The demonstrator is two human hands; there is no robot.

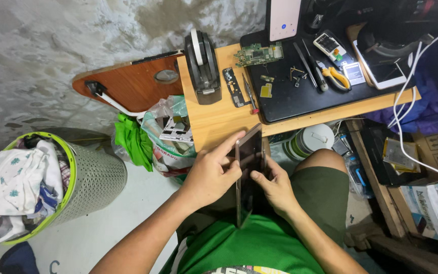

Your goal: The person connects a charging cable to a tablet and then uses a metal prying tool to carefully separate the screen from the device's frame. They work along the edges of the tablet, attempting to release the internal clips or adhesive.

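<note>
A mottled grey wall (77, 35) stands behind a small wooden desk (214, 119); a mesh laundry basket (95, 177) sits on the pale floor (122, 213).

Dark tablet (249, 170): thin, glossy black screen, pale metallic edge. Stands on edge, tilted, near scene centre, above lap, long side running from near to far.

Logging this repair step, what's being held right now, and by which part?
A dark tablet, gripped at its long edges: left hand on one, right hand on the other.
</note>
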